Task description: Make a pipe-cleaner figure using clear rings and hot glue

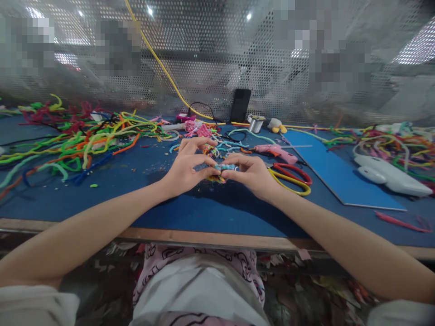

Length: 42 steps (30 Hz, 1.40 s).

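Over the middle of the blue table, my left hand (188,165) and my right hand (250,174) meet around a small light-blue fuzzy piece (224,167), likely twisted pipe cleaner. Thumb and index finger of each hand pinch one end of it, while the left hand's other fingers are lifted. A multicoloured fuzzy bit (216,179) shows just below the fingertips, partly hidden. Behind the hands lie more short coloured pieces (210,150). Scissors with red and yellow handles (292,179) rest beside my right hand, and a pink glue gun (277,152) lies beyond them.
Tangled coloured pipe cleaners (112,136) cover the table's left, with another heap (384,145) at the right. A blue board (340,174) and a white tool (390,174) lie right. A black phone (240,105) leans against the perforated metal screen (204,54), near a wire spool (256,123).
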Available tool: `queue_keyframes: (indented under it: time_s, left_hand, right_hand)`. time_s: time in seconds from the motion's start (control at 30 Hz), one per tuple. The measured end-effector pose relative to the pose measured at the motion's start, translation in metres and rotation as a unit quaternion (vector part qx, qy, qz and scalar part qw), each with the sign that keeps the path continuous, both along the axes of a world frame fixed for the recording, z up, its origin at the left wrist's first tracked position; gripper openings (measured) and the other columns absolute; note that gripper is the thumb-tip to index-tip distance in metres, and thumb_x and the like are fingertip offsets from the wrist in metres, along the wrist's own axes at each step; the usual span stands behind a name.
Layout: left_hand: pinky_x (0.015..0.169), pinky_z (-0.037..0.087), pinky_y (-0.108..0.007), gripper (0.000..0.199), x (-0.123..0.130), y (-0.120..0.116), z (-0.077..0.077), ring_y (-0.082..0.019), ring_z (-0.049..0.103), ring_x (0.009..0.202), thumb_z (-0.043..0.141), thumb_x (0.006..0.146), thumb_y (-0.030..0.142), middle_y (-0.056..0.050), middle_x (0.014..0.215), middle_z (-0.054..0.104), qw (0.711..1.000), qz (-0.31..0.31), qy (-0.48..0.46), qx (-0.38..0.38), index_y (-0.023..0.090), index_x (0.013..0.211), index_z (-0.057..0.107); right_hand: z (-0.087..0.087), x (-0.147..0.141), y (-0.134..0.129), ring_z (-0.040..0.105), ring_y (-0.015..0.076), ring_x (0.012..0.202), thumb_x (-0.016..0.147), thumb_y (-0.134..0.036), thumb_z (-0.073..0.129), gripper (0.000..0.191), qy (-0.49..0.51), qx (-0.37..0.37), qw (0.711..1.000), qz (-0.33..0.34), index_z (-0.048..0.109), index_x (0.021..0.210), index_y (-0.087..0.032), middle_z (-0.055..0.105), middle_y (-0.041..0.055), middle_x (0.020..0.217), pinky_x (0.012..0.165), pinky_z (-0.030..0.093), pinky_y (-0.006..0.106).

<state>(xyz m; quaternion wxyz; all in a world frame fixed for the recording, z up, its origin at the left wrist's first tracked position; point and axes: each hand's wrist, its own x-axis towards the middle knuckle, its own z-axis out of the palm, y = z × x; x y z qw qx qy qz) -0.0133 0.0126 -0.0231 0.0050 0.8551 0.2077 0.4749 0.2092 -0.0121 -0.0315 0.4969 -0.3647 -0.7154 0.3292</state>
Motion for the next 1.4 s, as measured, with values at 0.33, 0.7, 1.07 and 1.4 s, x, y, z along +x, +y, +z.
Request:
queue_keyframes:
  time_s: [0.33,0.7,1.07,1.4]
  left_hand:
    - [0.097,0.042,-0.045,0.014,0.001,0.000,0.001,-0.025,0.050,0.113,0.077,0.081,0.037,-0.007,0.126,0.062,1.000,-0.007,0.017,-0.012,0.023,0.081,0.076]
    - [0.096,0.043,-0.046,0.011,0.001,0.001,-0.001,-0.025,0.052,0.112,0.076,0.084,0.031,-0.009,0.124,0.063,0.998,-0.032,0.030,-0.044,0.021,0.083,0.073]
    - [0.096,0.045,-0.045,0.008,-0.001,-0.001,0.001,-0.025,0.053,0.114,0.074,0.085,0.027,-0.010,0.125,0.062,0.996,-0.068,0.026,-0.060,0.020,0.082,0.072]
    - [0.094,0.047,-0.043,0.006,0.001,-0.003,0.002,-0.024,0.054,0.113,0.072,0.086,0.025,-0.010,0.125,0.061,0.996,-0.075,0.008,-0.045,0.020,0.083,0.071]
  right_hand:
    - [0.006,-0.003,-0.005,0.060,0.0160,0.080,0.072,-0.031,0.085,0.017,0.024,-0.016,0.999,0.024,0.082,0.089,-0.032,0.069,0.0020,0.080,0.075,0.048,0.034]
    - [0.009,-0.001,-0.005,0.060,0.0168,0.078,0.068,-0.039,0.087,0.019,0.012,-0.023,1.000,0.014,0.083,0.085,-0.032,0.069,0.0028,0.076,0.070,0.049,0.033]
    - [0.011,-0.001,-0.007,0.060,0.0184,0.080,0.066,-0.043,0.088,0.020,0.008,-0.017,1.000,0.025,0.083,0.081,-0.031,0.069,0.0036,0.075,0.073,0.052,0.036]
    - [0.011,-0.002,-0.007,0.061,0.0168,0.078,0.071,-0.037,0.086,0.017,0.010,0.002,1.000,0.029,0.082,0.086,-0.032,0.069,0.0026,0.076,0.072,0.051,0.034]
